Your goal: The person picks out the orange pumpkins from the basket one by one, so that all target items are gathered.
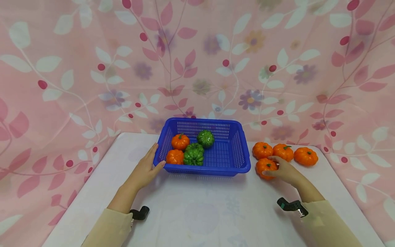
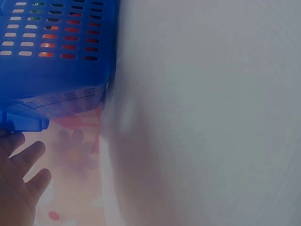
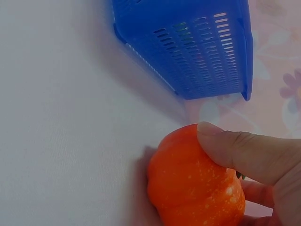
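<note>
A blue plastic basket (image 1: pixel 202 169) stands on the table with two orange pumpkins (image 1: pixel 175 157) and several green pumpkins (image 1: pixel 205 139) in its left half. My left hand (image 1: pixel 147 168) rests at the basket's left front corner, fingers extended along the side and thumb at the front rim. In the left wrist view its fingers (image 2: pixel 29 157) are spread beside the rim. To the right of the basket, my right hand (image 1: pixel 285 171) grips a small orange pumpkin (image 3: pixel 195 181), thumb on one side and fingers on the other. This pumpkin is close to the tabletop.
Three more orange pumpkins (image 1: pixel 283 152) sit in a row behind and right of my right hand. A white cloth (image 1: pixel 197 209) covers the table. A pink floral curtain (image 1: pixel 197 68) hangs right behind the table's back edge.
</note>
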Tool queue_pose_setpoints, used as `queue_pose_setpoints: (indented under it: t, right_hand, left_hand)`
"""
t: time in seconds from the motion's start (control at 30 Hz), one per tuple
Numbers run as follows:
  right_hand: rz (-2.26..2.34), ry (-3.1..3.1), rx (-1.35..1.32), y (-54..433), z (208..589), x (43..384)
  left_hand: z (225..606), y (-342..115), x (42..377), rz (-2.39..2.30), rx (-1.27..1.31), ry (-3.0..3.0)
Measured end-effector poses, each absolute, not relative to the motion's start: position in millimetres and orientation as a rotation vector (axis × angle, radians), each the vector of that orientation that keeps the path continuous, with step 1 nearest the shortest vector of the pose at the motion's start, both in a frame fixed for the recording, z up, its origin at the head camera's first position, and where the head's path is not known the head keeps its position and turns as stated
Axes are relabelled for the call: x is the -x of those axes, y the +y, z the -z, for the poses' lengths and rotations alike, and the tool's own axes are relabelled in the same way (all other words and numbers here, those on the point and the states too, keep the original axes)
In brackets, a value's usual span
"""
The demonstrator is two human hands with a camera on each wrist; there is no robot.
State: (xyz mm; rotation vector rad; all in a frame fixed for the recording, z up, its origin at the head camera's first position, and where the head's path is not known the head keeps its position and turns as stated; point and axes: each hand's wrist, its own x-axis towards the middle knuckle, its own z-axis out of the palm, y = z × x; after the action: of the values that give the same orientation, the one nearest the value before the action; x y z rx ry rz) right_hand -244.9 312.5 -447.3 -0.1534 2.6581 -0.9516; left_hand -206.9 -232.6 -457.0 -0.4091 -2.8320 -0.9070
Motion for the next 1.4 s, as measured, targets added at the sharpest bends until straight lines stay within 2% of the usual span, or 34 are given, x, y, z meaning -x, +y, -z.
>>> queue_pose_setpoints:
  t: [0.93,1.1,1.4]
  right_hand:
    - [0.998,2.669,0.188,309,446,241]
    - [0.99,2.698,0.196,312,427,239]
    - [1.036,2.782,0.262,302,373,230]
  left_hand:
    - [458,-232,207,0.922,0.409,-2.829]
    - [458,-232,207,0.928,0.402,-2.835]
    - [458,-233,207,0.917,0.403,-2.834]
